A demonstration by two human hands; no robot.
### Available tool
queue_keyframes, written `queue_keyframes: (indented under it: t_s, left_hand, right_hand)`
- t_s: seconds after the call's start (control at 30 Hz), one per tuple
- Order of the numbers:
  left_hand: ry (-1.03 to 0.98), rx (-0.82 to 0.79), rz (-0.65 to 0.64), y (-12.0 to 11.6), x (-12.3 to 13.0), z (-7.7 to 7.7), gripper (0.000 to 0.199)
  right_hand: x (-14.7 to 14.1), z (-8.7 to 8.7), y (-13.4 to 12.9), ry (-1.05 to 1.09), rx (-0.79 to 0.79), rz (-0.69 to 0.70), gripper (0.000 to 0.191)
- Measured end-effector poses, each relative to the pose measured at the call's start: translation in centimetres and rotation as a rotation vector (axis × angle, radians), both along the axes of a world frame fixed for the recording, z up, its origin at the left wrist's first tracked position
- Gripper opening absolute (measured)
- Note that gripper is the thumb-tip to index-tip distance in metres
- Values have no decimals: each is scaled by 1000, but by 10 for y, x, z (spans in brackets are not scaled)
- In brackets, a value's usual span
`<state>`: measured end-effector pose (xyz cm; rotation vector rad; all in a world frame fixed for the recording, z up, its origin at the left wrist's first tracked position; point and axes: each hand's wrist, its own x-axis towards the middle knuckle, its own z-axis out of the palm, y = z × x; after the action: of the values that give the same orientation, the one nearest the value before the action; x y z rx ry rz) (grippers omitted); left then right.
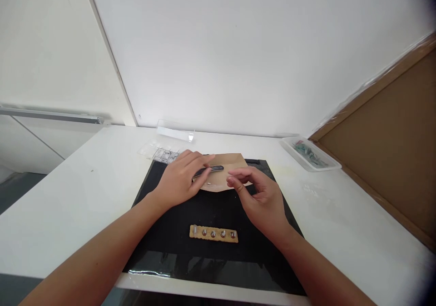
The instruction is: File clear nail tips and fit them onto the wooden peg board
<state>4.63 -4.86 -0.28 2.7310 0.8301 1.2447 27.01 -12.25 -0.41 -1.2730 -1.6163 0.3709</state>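
My left hand rests over the left part of a brown paper sheet, thumb and index finger apart. Between them lies a slim dark flat tool with a rounded end; its other end is partly hidden by the hand. A tiny pale piece sits on the paper's near part. At the paper's right edge, my right hand has its thumb and index fingertips pinched together; anything between them is too small to make out. Nearer me lies a tan wavy-edged strip bearing several small shiny pieces.
A black mat under clear film covers the middle of the white table. Behind it are a clear plastic lid and a compartment case. A translucent tray with greenish pieces stands right, beside a brown wood-framed board.
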Motion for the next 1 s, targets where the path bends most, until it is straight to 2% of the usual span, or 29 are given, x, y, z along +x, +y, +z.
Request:
queue_keyframes:
  t_s: [0.1, 0.23, 0.5, 0.63, 0.8, 1.0]
  left_hand:
    - [113, -61, 119, 10, -5, -8, 27]
    - [284, -143, 180, 18, -10, -18, 26]
    - [446, -161, 280, 7, -5, -13, 30]
    - [479, -148, 260, 5, -5, -10, 26]
    - [500, -187, 239, 7, -6, -10, 25]
    - [361, -212, 141, 9, -6, -13, 20]
  right_hand:
    - [1, -1, 3, -21, -38, 13, 17]
    - [4, -8, 7, 43, -118, 51, 21]
    - [5, -12, 11, 125, -221, 131, 24]
    - [4, -18, 14, 138, -251, 167, 24]
    - [6, -22, 19, -35, -192, 77, 20]
    - [6, -21, 21, -154, -100, 31, 19]
